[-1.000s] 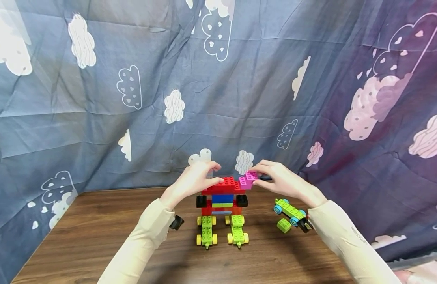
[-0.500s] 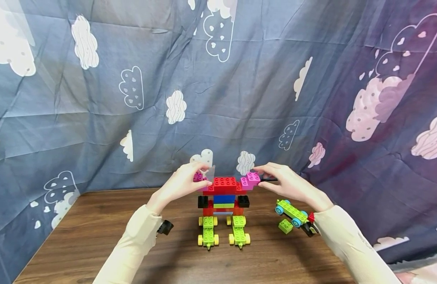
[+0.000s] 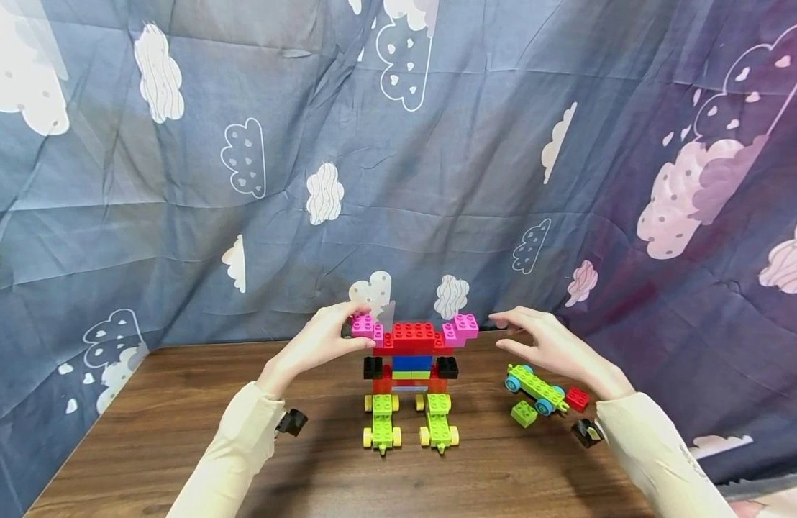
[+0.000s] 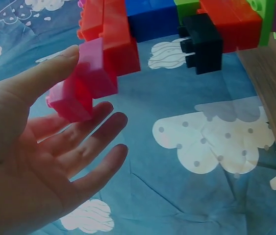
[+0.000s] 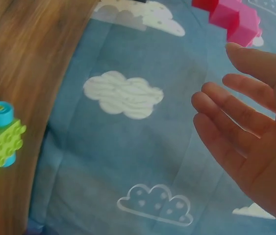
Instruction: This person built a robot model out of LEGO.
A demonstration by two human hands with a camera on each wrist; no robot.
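Observation:
A toy figure built of bricks stands on the wooden table, with a red brick [image 3: 414, 332] on top and black bricks [image 3: 447, 367] at its sides. Pink bricks [image 3: 362, 325] step outward at its upper left; matching pink bricks [image 3: 465, 325] rise at its upper right. My left hand [image 3: 321, 337] is around the left pink bricks, thumb on the near side and loosely spread fingers behind, as the left wrist view shows. Off to the right of the other pink pair, my right hand [image 3: 549, 344] holds nothing, its fingers relaxed and apart from the bricks.
Green wheeled bases [image 3: 383, 424] with yellow wheels carry the figure. Right of it lie a green car base [image 3: 534, 387] with blue wheels, a green brick [image 3: 524, 413] and a red brick [image 3: 577, 398]. A cloud-patterned cloth [image 3: 275, 216] hangs behind the table [image 3: 198, 403].
My left hand has shifted left from the red top to the left pink bricks, now more visible. My right hand has let go of the right pink bricks and drawn away rightward.

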